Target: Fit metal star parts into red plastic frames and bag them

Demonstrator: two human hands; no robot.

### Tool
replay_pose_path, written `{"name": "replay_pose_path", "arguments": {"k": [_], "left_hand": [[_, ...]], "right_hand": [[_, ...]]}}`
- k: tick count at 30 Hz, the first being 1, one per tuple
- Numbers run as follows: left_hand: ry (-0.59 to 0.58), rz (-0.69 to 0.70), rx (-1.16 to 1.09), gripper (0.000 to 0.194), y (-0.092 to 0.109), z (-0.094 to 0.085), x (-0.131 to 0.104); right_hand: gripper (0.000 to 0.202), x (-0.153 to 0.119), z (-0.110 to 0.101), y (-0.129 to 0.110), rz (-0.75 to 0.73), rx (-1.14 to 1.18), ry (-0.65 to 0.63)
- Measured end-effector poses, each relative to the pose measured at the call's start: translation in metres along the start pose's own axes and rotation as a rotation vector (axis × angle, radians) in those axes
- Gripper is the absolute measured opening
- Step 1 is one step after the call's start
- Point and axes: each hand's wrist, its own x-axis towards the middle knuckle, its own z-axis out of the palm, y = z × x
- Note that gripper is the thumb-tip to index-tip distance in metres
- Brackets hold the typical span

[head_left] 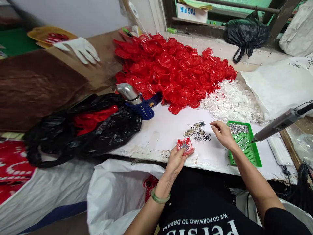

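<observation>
Near the table's front edge, my left hand (pixel 176 159) is closed on a red plastic part (pixel 187 151) with a grey spoked metal piece (pixel 184 145) on it. My right hand (pixel 222 133) hovers between a small group of spoked metal discs (pixel 197 132) and the green tray (pixel 257 156). Its fingers are curled together, and whatever they may hold is too small to make out. Small silvery pieces lie in the green tray. A grey electric screwdriver (pixel 278 123) hangs over that tray, its tip pointing down and left.
Behind the discs rises a big heap of red parts (pixel 171 65), with white spoked parts (pixel 232 102) at its right. A blue holder with a metal bottle (pixel 128 93) and a black bag (pixel 110 137) stand left. A white device (pixel 280 150) lies right of the tray.
</observation>
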Motion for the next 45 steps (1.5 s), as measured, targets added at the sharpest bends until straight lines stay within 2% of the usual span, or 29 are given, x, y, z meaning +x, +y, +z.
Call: {"name": "replay_pose_path", "arguments": {"k": [3, 4, 6, 7, 11, 15, 17, 19, 23, 26, 29, 33, 39, 41, 43, 45], "left_hand": [[0.006, 0.009, 0.007, 0.032, 0.004, -0.007, 0.003], [0.006, 0.009, 0.007, 0.033, 0.005, -0.009, 0.003], [0.005, 0.009, 0.001, 0.033, 0.005, -0.011, 0.005], [0.005, 0.008, -0.003, 0.033, 0.005, -0.011, 0.006], [0.006, 0.008, -0.024, 0.033, 0.001, -0.009, 0.008], [-0.009, -0.006, -0.026, 0.032, -0.003, -0.006, 0.007], [-0.018, -0.012, -0.023, 0.03, -0.004, -0.003, 0.007], [-0.024, -0.013, -0.025, 0.03, -0.005, 0.0, 0.006], [-0.008, -0.005, -0.033, 0.03, -0.003, 0.002, 0.003], [0.01, 0.015, -0.022, 0.03, 0.002, -0.002, 0.002], [0.021, 0.041, -0.001, 0.03, 0.006, -0.006, 0.001], [0.012, 0.06, 0.002, 0.031, 0.007, -0.006, 0.001], [-0.013, 0.031, -0.008, 0.034, 0.002, -0.001, -0.003], [-0.016, 0.014, -0.014, 0.035, 0.0, 0.001, -0.004], [-0.032, -0.007, -0.014, 0.034, -0.003, 0.004, -0.005], [-0.057, -0.019, -0.013, 0.033, -0.007, 0.007, -0.005]], "right_hand": [[0.028, 0.008, 0.003, 0.002, 0.052, -0.275, -0.355], [0.033, 0.008, 0.007, 0.002, 0.056, -0.35, -0.43], [0.046, 0.007, 0.017, 0.004, 0.029, -0.434, -0.499], [0.049, 0.006, 0.023, 0.005, 0.006, -0.448, -0.503], [0.038, 0.005, 0.039, 0.008, -0.06, -0.427, -0.473], [0.037, 0.017, 0.037, 0.013, -0.055, -0.409, -0.376], [0.038, 0.028, 0.036, 0.015, -0.049, -0.434, -0.367], [0.046, 0.039, 0.039, 0.016, -0.064, -0.451, -0.398], [0.073, 0.051, 0.051, 0.015, -0.141, -0.48, -0.523], [0.065, 0.049, 0.055, 0.016, -0.196, -0.484, -0.558], [0.053, 0.045, 0.053, 0.018, -0.256, -0.382, -0.514], [0.047, 0.043, 0.05, 0.015, -0.264, -0.282, -0.43], [0.04, 0.038, 0.041, -0.003, -0.341, -0.081, -0.12], [0.037, 0.034, 0.034, -0.006, -0.323, 0.004, -0.079], [0.035, 0.029, 0.025, -0.008, -0.275, 0.001, -0.196], [0.034, 0.024, 0.013, -0.01, -0.246, -0.063, -0.45]]}}
